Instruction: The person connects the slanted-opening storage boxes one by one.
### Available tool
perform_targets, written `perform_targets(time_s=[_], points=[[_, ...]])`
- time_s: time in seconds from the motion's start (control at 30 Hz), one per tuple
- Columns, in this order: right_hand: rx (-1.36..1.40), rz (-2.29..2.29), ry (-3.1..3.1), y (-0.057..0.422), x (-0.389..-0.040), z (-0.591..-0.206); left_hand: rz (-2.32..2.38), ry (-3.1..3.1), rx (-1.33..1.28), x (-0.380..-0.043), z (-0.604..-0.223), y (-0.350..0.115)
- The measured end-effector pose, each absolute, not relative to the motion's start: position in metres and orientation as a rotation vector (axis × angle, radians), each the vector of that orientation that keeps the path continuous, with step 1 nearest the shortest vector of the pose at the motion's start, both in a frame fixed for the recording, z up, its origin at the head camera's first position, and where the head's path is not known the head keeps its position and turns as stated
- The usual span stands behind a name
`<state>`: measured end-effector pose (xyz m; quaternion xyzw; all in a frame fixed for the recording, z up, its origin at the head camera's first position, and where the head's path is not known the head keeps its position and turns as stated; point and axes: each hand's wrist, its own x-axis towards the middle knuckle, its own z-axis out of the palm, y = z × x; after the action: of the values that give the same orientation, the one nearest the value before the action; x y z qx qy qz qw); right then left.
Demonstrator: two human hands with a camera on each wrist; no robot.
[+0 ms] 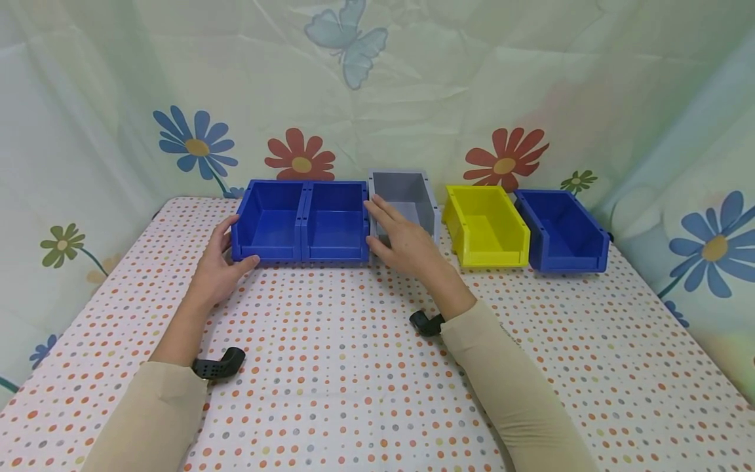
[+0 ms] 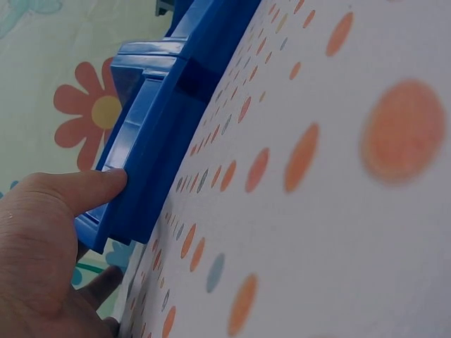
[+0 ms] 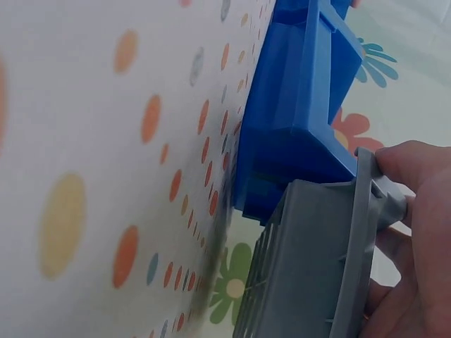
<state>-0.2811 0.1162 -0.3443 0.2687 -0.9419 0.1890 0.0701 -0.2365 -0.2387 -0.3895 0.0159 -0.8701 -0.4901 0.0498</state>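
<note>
Two blue storage bins stand side by side in the head view, the left blue bin point(image 1: 268, 252) touching the middle blue bin point(image 1: 336, 252). My left hand point(image 1: 215, 272) grips the left bin's front corner, thumb on the front lip and fingers along the outer side; the left wrist view shows that thumb point(image 2: 91, 186) on the blue plastic. A grey bin point(image 1: 433, 210) is right of the pair, set slightly farther back. Reaching across it, my right hand point(image 1: 407, 246) touches its left wall with fairly straight fingers. In the right wrist view the thumb point(image 3: 409, 160) meets the grey rim.
A yellow bin point(image 1: 495, 259) stands right of the grey one, with a gap between them. Beyond it is another blue bin point(image 1: 569, 262), angled. All rest on a dotted tablecloth point(image 1: 330, 367) before a flowered backdrop point(image 1: 407, 118).
</note>
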Motion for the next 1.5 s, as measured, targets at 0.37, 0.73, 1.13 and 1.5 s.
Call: perform_targets(time_s=[0.37,0.73,1.13,1.5], points=[[0.809,0.563,-2.872,0.1166,-0.2819,-0.3496,-1.478,-2.667,0.060,-0.2382,-0.3914,-0.2388],[0.812,0.547,-2.907,0.1136,-0.2810,-0.3474,-1.469,-2.670,0.067,-0.2368,-0.3901,-0.2401],[0.803,0.544,-2.934,0.1125,-0.2814,-0.3479,-1.462,-2.664,0.075,-0.2376,-0.3898,-0.2395],[0.812,0.562,-2.946,0.1139,-0.2806,-0.3488,-1.484,-2.659,0.073,-0.2369,-0.3899,-0.2385]])
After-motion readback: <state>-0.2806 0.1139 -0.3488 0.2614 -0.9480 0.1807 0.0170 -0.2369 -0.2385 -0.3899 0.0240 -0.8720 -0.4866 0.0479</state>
